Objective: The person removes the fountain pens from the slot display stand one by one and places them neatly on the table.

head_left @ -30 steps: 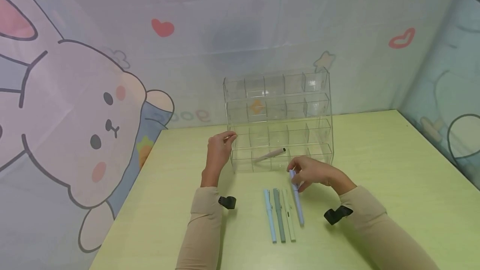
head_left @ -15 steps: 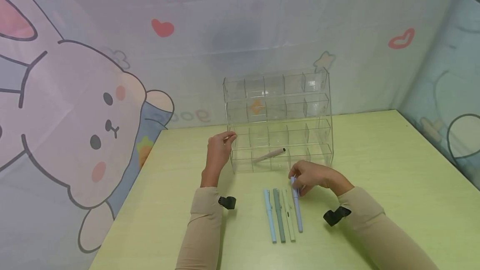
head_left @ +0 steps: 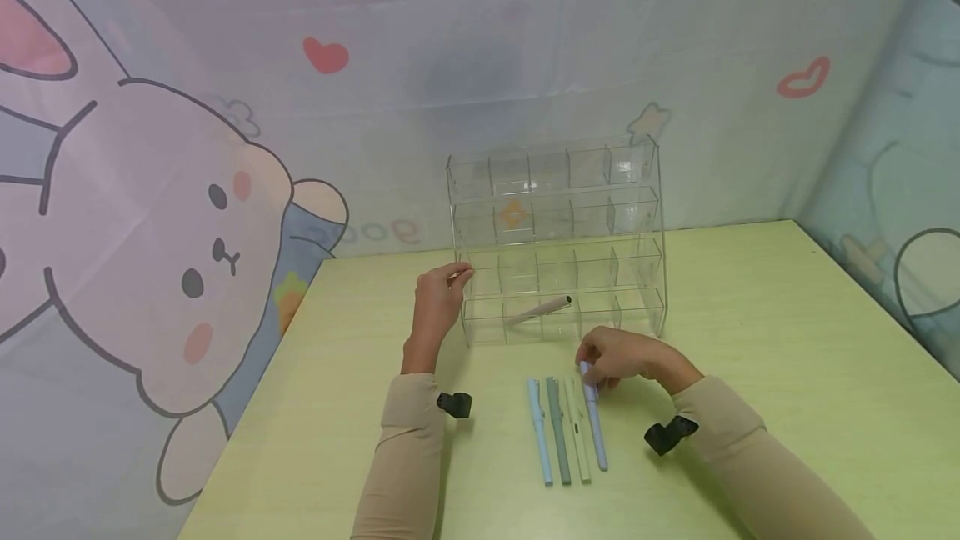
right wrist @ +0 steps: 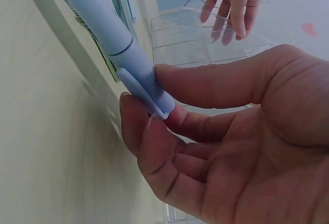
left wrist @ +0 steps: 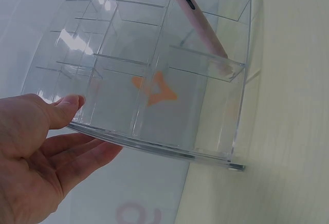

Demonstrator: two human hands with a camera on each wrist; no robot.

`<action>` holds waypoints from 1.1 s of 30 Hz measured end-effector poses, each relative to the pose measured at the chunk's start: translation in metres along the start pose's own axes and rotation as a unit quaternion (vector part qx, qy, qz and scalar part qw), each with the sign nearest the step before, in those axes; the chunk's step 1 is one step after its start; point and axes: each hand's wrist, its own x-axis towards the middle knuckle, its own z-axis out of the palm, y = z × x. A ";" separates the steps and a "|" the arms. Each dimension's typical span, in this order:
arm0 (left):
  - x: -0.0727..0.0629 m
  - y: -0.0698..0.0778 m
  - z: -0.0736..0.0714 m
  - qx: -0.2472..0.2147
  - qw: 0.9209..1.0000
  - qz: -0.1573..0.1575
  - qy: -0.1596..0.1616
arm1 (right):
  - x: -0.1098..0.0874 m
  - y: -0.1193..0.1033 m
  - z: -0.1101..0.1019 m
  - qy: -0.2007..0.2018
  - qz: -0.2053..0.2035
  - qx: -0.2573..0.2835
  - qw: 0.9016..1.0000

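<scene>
My left hand (head_left: 438,300) pinches the left side edge of a clear plastic rack (head_left: 557,273); in the left wrist view its thumb is on one face and its fingers lie behind the edge. A pale pink pen (left wrist: 198,23) leans slantwise in the rack's bottom tier. My right hand (head_left: 624,354) holds a lavender pen (head_left: 596,432) by its capped end, thumb on one side and fingertips at the clip. That pen lies alongside a light green pen (head_left: 577,432), a dark green pen (head_left: 558,432) and a light blue pen (head_left: 540,432).
The rack rises in stepped tiers of small compartments on a pale yellow-green table (head_left: 750,340). Behind it hangs a printed cloth (head_left: 480,48) with a cartoon rabbit and hearts. A black wrist camera (head_left: 454,405) sits on the left sleeve, another camera (head_left: 670,435) on the right.
My right hand has drawn the lavender pen away from the rack, toward the front of the table, level with the other pens. The left hand and the rack have stayed put.
</scene>
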 end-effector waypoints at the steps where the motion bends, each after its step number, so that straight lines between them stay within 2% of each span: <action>1: 0.000 0.000 0.000 0.000 1.000 0.000 0.000 | 0.000 0.000 0.000 0.000 -0.002 -0.004 1.000; 16: 0.000 -0.001 0.000 -0.001 1.000 -0.007 -0.003 | 0.001 -0.001 0.006 0.003 0.025 -0.026 0.999; 27: 0.001 0.000 0.000 0.000 1.000 -0.007 -0.007 | 0.002 -0.001 0.010 0.003 0.016 -0.083 0.996; 33: 0.000 -0.001 0.000 0.001 1.000 -0.003 -0.005 | 0.002 -0.004 0.012 0.002 0.023 -0.090 0.996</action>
